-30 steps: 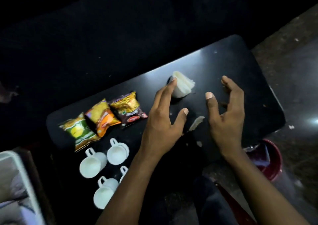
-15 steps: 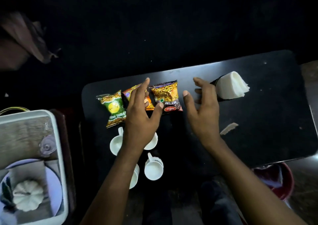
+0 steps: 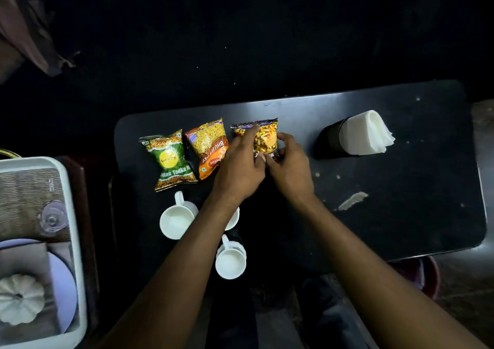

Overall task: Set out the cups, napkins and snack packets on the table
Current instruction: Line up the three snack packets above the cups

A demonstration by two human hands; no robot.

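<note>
Three snack packets lie in a row on the black table [image 3: 387, 228]: a green one [image 3: 169, 160], an orange one [image 3: 209, 145] and a dark mixture packet [image 3: 264, 136]. My left hand [image 3: 240, 167] and my right hand [image 3: 290, 165] both grip the mixture packet from its near side. White cups stand in front of the packets: one [image 3: 177, 219] at the left, one [image 3: 230, 260] nearer me, and another mostly hidden under my left forearm. A dark holder with white napkins [image 3: 366, 133] lies on its side at the right.
A white tray [image 3: 72, 215] at the left holds a woven mat, a clear glass [image 3: 53, 216], a plate and a white pumpkin-shaped piece [image 3: 20, 298]. A torn scrap [image 3: 352, 200] lies on the table. A red tub [image 3: 427, 276] sits below the table's right edge.
My hands moved from beside the napkin holder to the packets and closed on the mixture packet. The view swung left, bringing the tray into sight.
</note>
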